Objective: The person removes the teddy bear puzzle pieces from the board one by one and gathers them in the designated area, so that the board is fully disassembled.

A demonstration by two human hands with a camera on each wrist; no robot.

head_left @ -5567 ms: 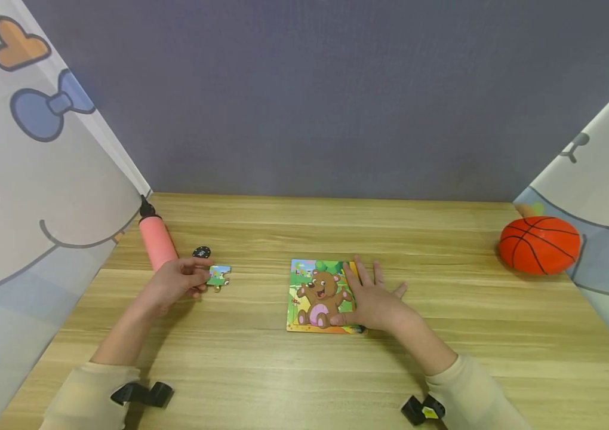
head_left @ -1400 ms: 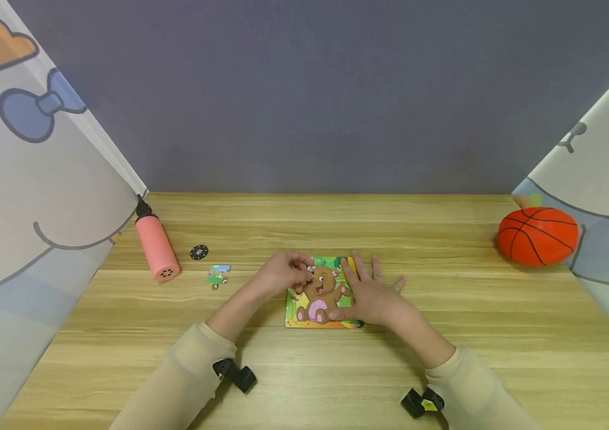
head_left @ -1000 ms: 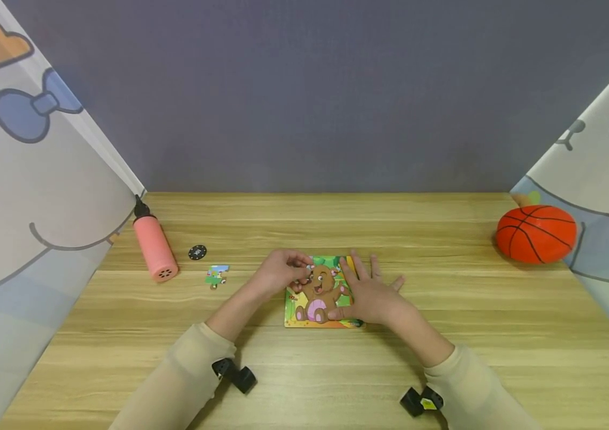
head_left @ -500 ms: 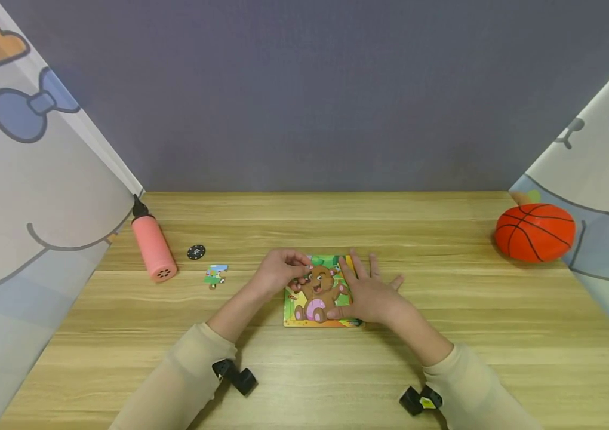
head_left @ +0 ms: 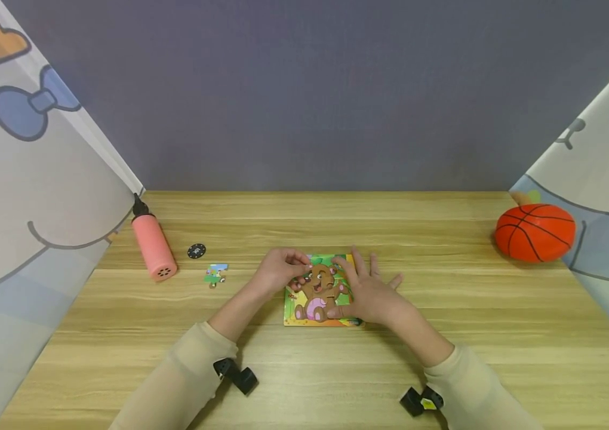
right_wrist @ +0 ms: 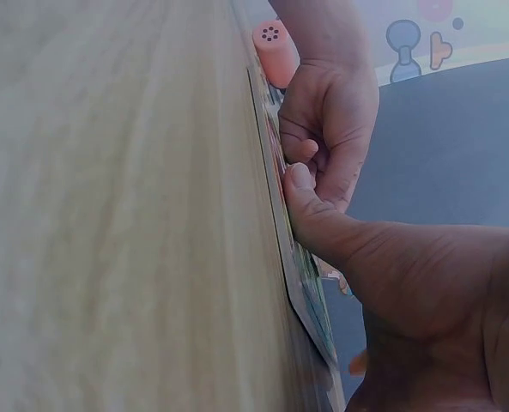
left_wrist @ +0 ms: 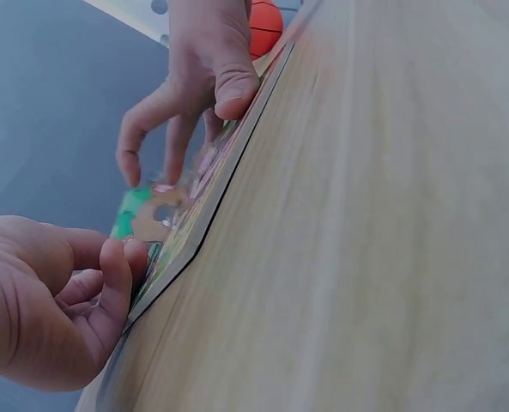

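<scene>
A square jigsaw puzzle (head_left: 316,306) with a brown bear lies flat on the table. My left hand (head_left: 277,272) is at its upper left, thumb and fingertips pinching a puzzle piece (left_wrist: 154,216) with green and brown bear print. In the left wrist view this piece stands tilted up from the board. My right hand (head_left: 375,298) is spread over the puzzle's right side, thumb resting on it, index finger bent near the raised piece. The left fingers hide the puzzle's upper left corner. A loose puzzle piece (head_left: 215,273) lies on the table to the left.
A black round chip (head_left: 196,251) and a pink hand pump (head_left: 154,246) lie at the left of the wooden table (head_left: 304,382). A red basketball-patterned ball (head_left: 535,233) sits at the far right. A grey panel (head_left: 326,95) rises behind the table.
The left hand has moved from the loose piece to the puzzle's upper left, leaving that piece on the table. A bear piece has lifted, and the right index finger has bent off the board.
</scene>
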